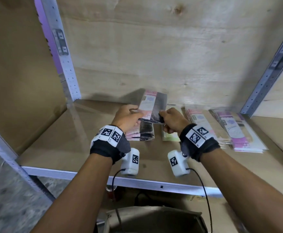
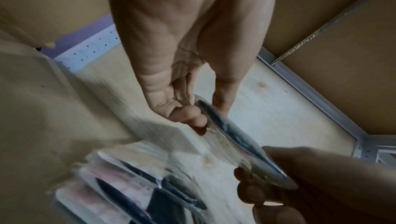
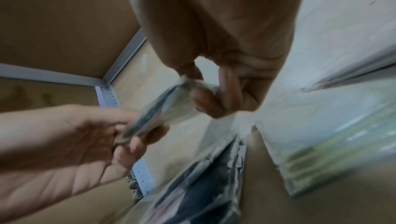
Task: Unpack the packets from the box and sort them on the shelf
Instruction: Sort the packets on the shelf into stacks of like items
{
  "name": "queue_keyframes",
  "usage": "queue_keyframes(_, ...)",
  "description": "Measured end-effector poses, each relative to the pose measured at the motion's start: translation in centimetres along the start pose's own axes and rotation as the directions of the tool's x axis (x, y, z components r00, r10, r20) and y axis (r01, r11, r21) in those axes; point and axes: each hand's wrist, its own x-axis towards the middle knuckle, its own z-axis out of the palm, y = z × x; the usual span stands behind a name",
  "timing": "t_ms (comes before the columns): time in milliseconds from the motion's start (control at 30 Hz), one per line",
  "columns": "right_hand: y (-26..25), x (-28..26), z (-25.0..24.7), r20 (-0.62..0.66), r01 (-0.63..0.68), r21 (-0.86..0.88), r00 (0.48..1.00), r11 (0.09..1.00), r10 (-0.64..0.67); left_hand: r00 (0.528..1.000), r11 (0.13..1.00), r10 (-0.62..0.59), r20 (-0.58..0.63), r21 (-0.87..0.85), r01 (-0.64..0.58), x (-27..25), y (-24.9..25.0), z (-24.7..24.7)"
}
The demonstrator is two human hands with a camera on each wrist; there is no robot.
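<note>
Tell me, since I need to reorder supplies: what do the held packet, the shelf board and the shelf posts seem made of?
Held packet: glossy clear plastic film, judging by the glare, over a pink-and-white printed card and something dark inside.
Shelf board: matte brown, probably cardboard or fibreboard.
Shelf posts: pale painted metal, apparently, with rows of punched holes.

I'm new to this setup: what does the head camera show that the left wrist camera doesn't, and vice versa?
Only the head view shows the purple packet stack at the right of the shelf, and both wristbands. Only the left wrist view shows the left hand from its palm side. Both show the held packet, gripped by both hands, above the dark packet stack.
</note>
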Motion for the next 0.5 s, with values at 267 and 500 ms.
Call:
queue_keyframes(267, -1.9, 0.6, 1.9, 0.167, -0.035, -0.259, 0.983, 0.965, 0.08, 0.998, 0.958, -0.049, -0.035, 0.28, 0.057, 1.2, -2.1, -1.4)
queue_keyframes(500, -2.3, 0.9, 3.0, 0.09, -0.027, -0.512, 0.992, 0.859, 0.085, 0.983, 0.932, -0.175, -0.061, 0.312, 0.185, 1.3, -3.0, -1.6)
